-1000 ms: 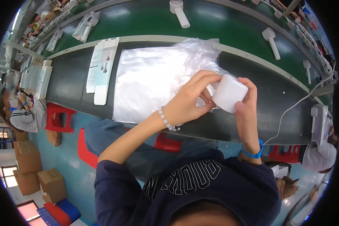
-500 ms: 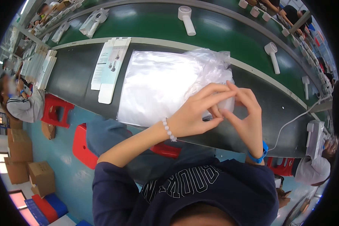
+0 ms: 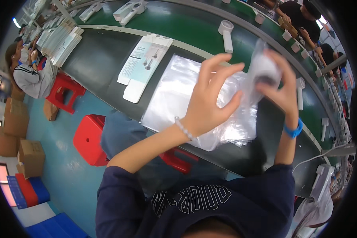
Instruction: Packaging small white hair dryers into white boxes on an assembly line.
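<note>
My right hand [image 3: 285,85] is raised at the right, its fingers curled round a bagged handheld fan [image 3: 261,71]. The fan is white with a dark spot, wrapped in clear plastic and blurred by motion. To its left, my left hand [image 3: 210,99] is open, fingers spread and bent, holding nothing. Beneath the left hand lies a stack of clear plastic bags [image 3: 168,93], with crumpled ends at its right. Left of the stack, a flat pale box [image 3: 144,59] with printed fans rests on the dark table [image 3: 97,59].
Beyond the table runs a green conveyor belt [image 3: 186,27] carrying a white handheld fan [image 3: 227,35] and other fans. Folded boxes [image 3: 61,41] are stacked at the far left beside a seated person [image 3: 29,75]. A red stool [image 3: 90,139] stands on the floor, and a white cable [image 3: 317,156] crosses the right end.
My hands have parted. The right hand has lifted the bagged fan up and away, and the left has opened over the bags. The whole view has also shifted.
</note>
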Demonstrator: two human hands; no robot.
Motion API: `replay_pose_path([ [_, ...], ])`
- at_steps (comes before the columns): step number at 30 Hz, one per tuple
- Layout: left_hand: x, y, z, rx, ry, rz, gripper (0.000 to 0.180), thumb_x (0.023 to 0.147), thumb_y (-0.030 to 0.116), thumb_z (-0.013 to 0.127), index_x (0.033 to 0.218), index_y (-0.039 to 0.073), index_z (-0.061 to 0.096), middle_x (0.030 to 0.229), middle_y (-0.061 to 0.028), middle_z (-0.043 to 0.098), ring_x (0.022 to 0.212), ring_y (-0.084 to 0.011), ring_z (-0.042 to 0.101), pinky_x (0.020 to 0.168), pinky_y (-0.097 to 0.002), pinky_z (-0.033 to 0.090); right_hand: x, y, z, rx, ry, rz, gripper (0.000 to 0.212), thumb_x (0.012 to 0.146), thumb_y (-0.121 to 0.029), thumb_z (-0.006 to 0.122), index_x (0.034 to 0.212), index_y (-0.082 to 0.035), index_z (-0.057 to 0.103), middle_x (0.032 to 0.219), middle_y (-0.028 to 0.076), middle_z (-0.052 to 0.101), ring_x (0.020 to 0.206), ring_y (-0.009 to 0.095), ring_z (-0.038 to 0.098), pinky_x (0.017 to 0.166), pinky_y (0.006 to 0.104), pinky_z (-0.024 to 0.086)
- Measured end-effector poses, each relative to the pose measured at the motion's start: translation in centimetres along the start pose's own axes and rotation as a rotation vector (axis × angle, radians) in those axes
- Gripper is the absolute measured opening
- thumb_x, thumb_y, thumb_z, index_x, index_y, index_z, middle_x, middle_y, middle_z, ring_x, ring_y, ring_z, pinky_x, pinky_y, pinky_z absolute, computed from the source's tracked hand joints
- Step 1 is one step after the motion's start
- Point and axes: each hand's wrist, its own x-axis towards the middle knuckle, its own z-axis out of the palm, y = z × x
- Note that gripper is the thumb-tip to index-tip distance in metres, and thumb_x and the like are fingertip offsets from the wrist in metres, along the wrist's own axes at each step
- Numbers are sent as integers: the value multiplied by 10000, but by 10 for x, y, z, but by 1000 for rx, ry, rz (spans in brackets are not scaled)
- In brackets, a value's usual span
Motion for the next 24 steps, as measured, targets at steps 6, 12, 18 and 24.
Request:
replay_pose_path([
  [6, -84, -24, 51, 595, -709, 544, 259, 792, 164, 579, 1007, 22, 605, 1106, -133, 584, 1029, -250, 560, 829, -333, 467, 133, 121, 58, 311, 164, 347, 557, 816, -438, 682, 1167, -20, 569, 930, 45, 631, 802, 116, 628, 711, 242, 527],
  [12, -121, -52, 71, 657, -526, 410, 291, 767, 172, 555, 985, -2, 638, 1152, -129, 594, 1071, -236, 533, 939, -327, 406, 176, 191, 156, 90, -25, 419, 483, 825, -498, 635, 952, -32, 625, 771, 107, 629, 682, 183, 638, 578, 303, 508],
  [18, -121, -53, 65, 724, -551, 389, 342, 764, 152, 549, 1043, -26, 630, 1181, -137, 582, 1046, -230, 558, 876, -298, 434, 189, 258, 172, -539, -6, -38, 325, 889, -346, 497, 983, -75, 650, 984, 168, 648, 916, 379, 591, 788, 455, 470],
  [24, -109, -53, 68, 427, -400, 162, 377, 760, 115, 541, 1098, -44, 589, 1141, -153, 584, 979, -219, 579, 778, -287, 484, 183, 301, 160, -153, -165, 393, 556, 882, -457, 500, 1218, -14, 515, 1162, 193, 585, 1056, 322, 560, 893, 382, 428],
])
